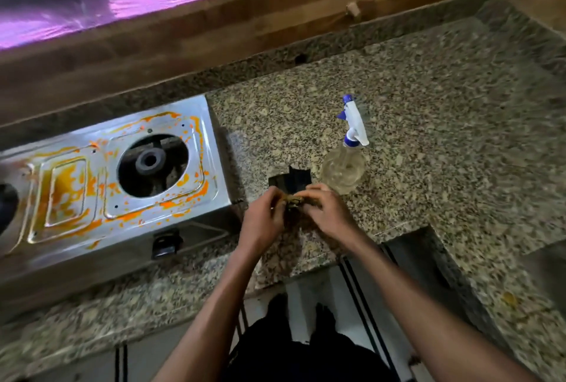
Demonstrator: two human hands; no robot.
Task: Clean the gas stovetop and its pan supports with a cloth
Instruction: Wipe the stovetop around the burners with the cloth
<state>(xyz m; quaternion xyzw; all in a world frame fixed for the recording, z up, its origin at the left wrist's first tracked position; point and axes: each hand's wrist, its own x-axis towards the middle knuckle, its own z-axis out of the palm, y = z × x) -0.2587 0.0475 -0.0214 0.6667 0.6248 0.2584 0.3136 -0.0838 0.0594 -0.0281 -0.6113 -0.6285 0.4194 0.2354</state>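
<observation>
Granite counter point(428, 100) carries the orange-stained stovetop point(116, 173), cut off at left. Beside it, left hand point(263, 216) and right hand point(327, 213) jointly pinch a small cloth point(295, 200), blurred and mostly hidden by fingers.

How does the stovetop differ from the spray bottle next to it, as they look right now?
The stovetop is shiny metal, smeared with orange stains; the spray bottle is clear with a white and blue trigger head and shows no stains. The stovetop is broad and lies flat, running off the left edge; the spray bottle is small and stands upright. Both rest on the speckled counter, and neither hand touches the stovetop.
</observation>
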